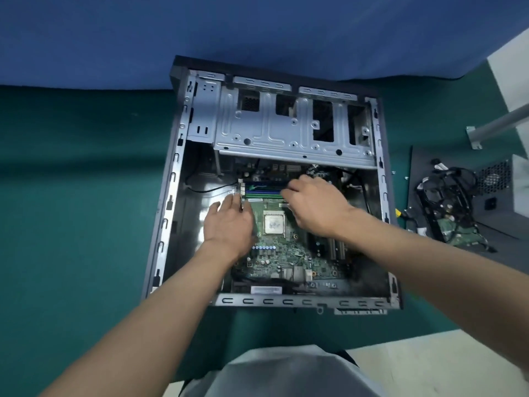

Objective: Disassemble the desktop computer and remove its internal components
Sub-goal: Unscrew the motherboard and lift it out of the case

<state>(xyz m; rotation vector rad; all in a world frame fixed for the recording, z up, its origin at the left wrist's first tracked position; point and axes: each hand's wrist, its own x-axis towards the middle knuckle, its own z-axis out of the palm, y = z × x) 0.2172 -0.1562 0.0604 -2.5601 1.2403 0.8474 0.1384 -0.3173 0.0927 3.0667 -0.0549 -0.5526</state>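
**Both hands in at the memory slots**

Head view: the case [171,196] lies open on its side on a green cloth [71,196], top end against a blue backdrop [257,24]. Inside, the motherboard [286,253] sits on the case floor, with the bare CPU [274,224] in the middle and the drive cage [286,130] beyond it.

The left hand [229,222] is flat, fingers stretched out, tips at the white latches on the left end of the memory slots [263,189]. The right hand [312,204] is bent down over their right end; whether it grips a stick or only presses, I cannot tell.

Off to the right on the cloth, a dark panel [418,167] carries a tangle of cables and parts [449,202], with a grey vented box [498,179] behind. A metal tube [501,123] slants in above them, and pale floor [429,368] shows at the near right corner.
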